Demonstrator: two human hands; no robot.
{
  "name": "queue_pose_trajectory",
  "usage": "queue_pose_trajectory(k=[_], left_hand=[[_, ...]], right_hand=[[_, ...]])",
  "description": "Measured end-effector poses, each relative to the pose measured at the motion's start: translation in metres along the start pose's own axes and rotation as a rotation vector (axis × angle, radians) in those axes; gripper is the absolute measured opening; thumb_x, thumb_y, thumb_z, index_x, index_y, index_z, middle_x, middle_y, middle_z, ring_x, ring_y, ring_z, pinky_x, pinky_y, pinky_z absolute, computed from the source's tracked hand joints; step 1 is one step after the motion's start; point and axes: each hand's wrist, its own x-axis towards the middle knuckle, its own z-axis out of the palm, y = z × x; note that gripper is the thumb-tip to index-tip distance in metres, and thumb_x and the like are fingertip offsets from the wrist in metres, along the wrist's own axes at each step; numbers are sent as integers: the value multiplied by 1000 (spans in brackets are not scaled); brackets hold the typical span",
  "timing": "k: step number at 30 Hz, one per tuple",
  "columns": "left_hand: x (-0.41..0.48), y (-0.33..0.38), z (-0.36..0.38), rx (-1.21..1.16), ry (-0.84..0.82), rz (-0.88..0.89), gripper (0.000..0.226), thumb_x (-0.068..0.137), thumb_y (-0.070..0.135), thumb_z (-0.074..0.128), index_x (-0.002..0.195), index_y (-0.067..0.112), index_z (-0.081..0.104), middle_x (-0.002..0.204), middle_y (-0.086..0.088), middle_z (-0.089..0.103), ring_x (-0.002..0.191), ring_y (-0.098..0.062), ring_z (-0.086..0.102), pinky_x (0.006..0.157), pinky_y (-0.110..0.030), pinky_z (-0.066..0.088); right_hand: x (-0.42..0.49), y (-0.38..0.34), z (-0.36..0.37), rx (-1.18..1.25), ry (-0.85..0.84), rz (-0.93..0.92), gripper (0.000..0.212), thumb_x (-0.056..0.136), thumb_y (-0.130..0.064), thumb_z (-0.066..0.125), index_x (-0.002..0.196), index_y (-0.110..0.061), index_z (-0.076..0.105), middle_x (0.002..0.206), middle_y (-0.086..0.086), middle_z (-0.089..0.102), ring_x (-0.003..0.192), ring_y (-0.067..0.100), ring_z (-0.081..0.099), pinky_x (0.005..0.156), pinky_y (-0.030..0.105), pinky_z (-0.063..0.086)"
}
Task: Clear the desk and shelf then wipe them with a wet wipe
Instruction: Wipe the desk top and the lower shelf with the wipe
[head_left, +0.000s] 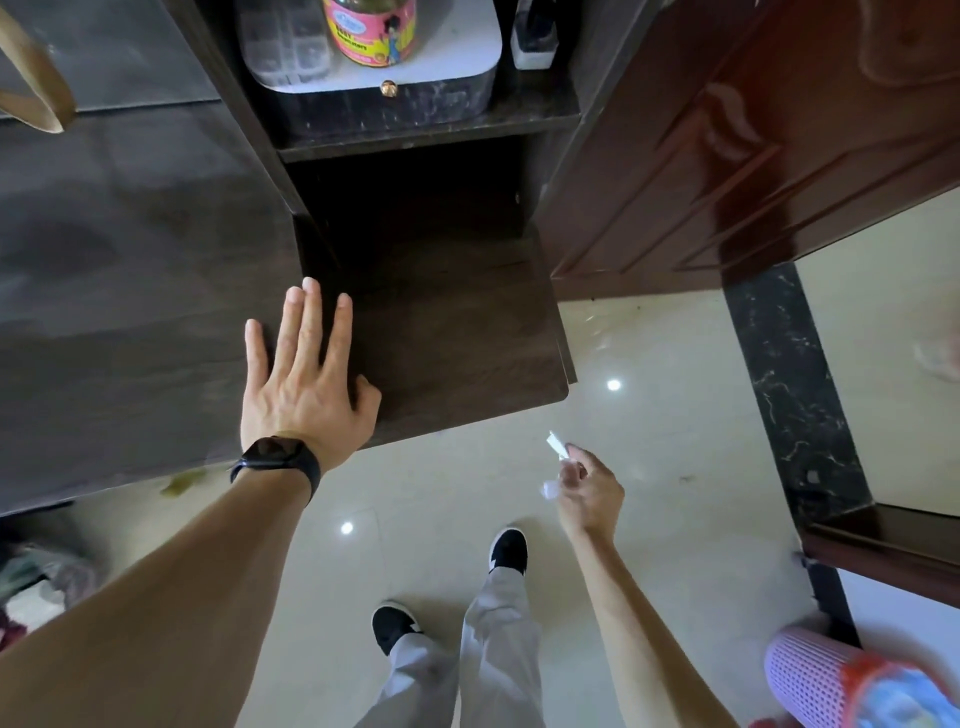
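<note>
The left hand (306, 384) lies flat, fingers spread, on the dark desk (130, 291) near its front edge. Off the desk's front corner, the right hand (589, 493) pinches a crumpled wet wipe (557, 457), which pokes out above its fingertips.

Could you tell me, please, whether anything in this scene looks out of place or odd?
Yes: a yellowish-green scrap lies on the floor just below the desk edge, like dropped litter. The right hand holds small white bits out over the floor. The left hand rests flat on the desk.
</note>
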Motion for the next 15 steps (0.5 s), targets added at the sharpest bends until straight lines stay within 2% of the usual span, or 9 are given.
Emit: queue_pose_trajectory(k=[3,6,9,10,12,13,15], left_hand=[[0,1,0,2,5,4,82,87,33,50,157,16,10,165,-11,0,152,-24,-3,121,-54,1],[-1,1,1,5,11,9,83,87,31,53,156,16,12,165,-11,2,152,-25,-1,121,-55,3],[-1,1,1,24,1,-1,83,87,32,53,157,16,11,165,-10,-1,152,-23,-3,121,-54,2],[-1,1,1,29,2,-4,82,87,32,52,157,16,11,165,-10,-1,152,-23,-3,121,-54,2],[-1,2,2,36,12,-12,80,86,33,45,157,16,12,165,-9,0,152,-22,-2,121,-54,4],[-1,3,3,38,15,-16,81,84,34,43,157,16,13,165,-9,1,152,-22,-2,121,-54,4],[0,2,4,44,18,-24,82,82,36,42,157,17,13,165,-9,1,152,-22,-1,121,-54,5]], right_hand=[[6,-11,-21,69,-48,-113,20,94,-14,62,107,-21,75,86,-5,71,84,19,66,70,6,42],[33,-44,-30,29,-24,-282,16,94,-21,65,105,-26,76,82,-4,73,81,17,65,74,20,47],[74,-89,-26,9,-34,-446,22,93,-11,61,102,-23,77,87,-15,70,81,5,61,77,5,40],[90,-105,-22,-27,-27,-514,22,92,-8,61,102,-20,77,92,-12,69,85,6,62,78,2,37],[128,-131,-12,-122,-10,-653,18,91,-7,65,104,-10,77,101,3,67,87,15,63,79,0,35],[148,-142,-6,-173,-20,-709,18,90,-7,67,105,-7,77,104,8,66,87,18,63,80,3,37],[180,-162,5,-294,-75,-781,19,90,-7,66,106,-7,76,106,12,67,88,26,65,81,20,47]])
